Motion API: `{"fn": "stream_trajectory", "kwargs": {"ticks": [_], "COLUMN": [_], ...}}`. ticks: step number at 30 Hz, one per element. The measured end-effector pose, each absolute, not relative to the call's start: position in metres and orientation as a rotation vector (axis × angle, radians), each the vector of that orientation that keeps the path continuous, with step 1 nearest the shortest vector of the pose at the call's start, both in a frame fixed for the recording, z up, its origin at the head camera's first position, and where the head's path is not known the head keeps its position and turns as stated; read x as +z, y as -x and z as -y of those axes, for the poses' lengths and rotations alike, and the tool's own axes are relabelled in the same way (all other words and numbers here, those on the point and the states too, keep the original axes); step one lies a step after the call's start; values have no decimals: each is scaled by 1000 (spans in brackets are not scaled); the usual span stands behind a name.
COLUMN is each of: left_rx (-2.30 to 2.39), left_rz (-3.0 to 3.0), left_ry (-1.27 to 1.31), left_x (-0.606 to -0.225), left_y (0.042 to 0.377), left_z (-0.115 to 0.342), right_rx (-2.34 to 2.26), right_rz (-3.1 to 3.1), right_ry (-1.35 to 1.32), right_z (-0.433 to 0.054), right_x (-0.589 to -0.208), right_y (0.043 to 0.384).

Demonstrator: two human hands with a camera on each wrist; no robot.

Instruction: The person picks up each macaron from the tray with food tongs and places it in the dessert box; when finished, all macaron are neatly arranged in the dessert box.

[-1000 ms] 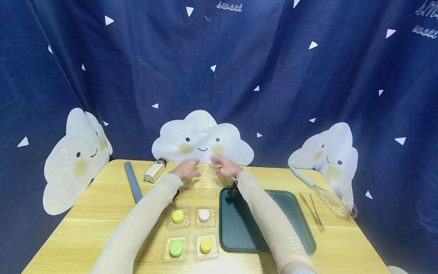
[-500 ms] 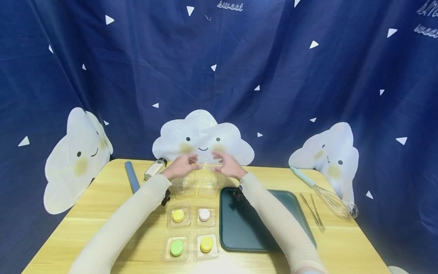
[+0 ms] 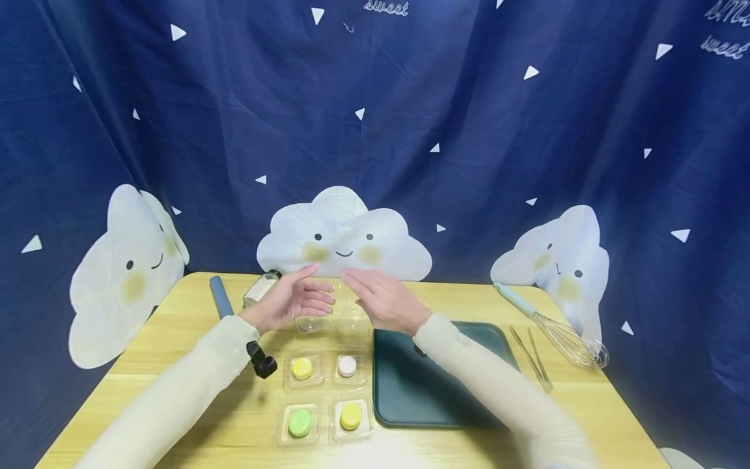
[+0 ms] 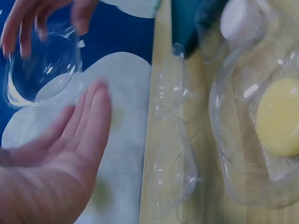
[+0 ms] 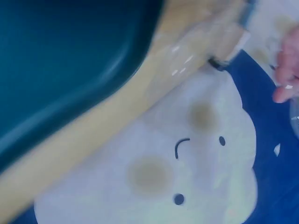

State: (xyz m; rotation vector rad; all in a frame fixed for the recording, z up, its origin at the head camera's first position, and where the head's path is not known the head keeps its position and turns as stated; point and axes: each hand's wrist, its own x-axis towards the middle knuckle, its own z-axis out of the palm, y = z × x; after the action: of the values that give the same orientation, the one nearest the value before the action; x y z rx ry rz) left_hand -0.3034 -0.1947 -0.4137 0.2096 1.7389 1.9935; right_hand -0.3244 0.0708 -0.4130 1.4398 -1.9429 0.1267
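Observation:
My left hand (image 3: 290,303) is raised over the back of the table, palm turned inward and fingers extended, with nothing in its grasp. Facing it is my right hand (image 3: 383,299), seen from its back. In the left wrist view, the right fingers (image 4: 28,28) grip the upper edge of a clear plastic box (image 4: 44,81), just beyond my left fingertips. From the head, that box is mostly hidden by the hands. Below them, macarons sit in clear boxes: yellow (image 3: 301,369), pale pink (image 3: 347,366), green (image 3: 300,423) and another yellow (image 3: 350,415).
More clear plastic pieces (image 3: 353,322) lie under the hands. A dark green tray (image 3: 410,391) is beneath my right forearm. Further right are tongs (image 3: 533,361) and a whisk (image 3: 556,332). At the back left stand a white-filled shaker (image 3: 260,290) and a blue rolling pin (image 3: 220,296).
My left hand has moved left and toward me, its fingers straightening and palm turning inward. My right hand has shifted slightly left and turned so its back shows.

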Motion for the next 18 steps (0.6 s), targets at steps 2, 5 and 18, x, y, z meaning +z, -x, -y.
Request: {"fn": "stream_trajectory", "kwargs": {"ticks": [2, 5, 18], "left_rx": [1934, 1853, 1813], "left_rz": [-1645, -1595, -1552], "left_ry": [-225, -269, -461], "left_x": [-411, -411, -412], "left_y": [301, 297, 285], "left_z": [200, 203, 200], "right_rx": [-9, -93, -100], "right_rz": [1754, 1594, 1454], "right_ry": [-1477, -1491, -1509], "right_z": [-72, -75, -77], "right_x": [-414, -416, -423], "right_y": [320, 316, 311]}}
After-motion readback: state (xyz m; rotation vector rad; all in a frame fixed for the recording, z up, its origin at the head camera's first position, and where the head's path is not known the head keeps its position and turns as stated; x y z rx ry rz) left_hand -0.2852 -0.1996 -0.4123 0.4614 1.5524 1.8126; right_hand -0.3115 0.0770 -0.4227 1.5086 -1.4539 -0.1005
